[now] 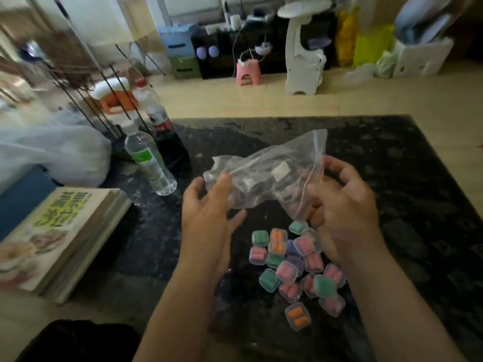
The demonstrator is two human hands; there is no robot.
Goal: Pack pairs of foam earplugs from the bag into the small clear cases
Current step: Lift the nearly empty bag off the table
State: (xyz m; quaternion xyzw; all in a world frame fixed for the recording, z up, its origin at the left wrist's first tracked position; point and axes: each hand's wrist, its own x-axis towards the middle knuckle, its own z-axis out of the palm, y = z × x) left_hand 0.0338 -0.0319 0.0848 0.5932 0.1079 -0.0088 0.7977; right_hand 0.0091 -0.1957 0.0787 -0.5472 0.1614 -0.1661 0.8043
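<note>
The bag is thin, crinkled clear plastic with a zip strip along its mouth and a small white label. I hold it above the middle of the dark, speckled counter. My left hand grips its closed end and my right hand pinches the zip edge. Just below my right hand, toward the near edge, small square clear cases lie heaped, holding pink, green, orange and purple foam plugs.

Floor: pale wood boards, far side.
Table: dark mottled top, near and centre.
Far wall: black cabinet, blue and green drawers, pink stool, white stand.
Light: brighter at far left.
</note>
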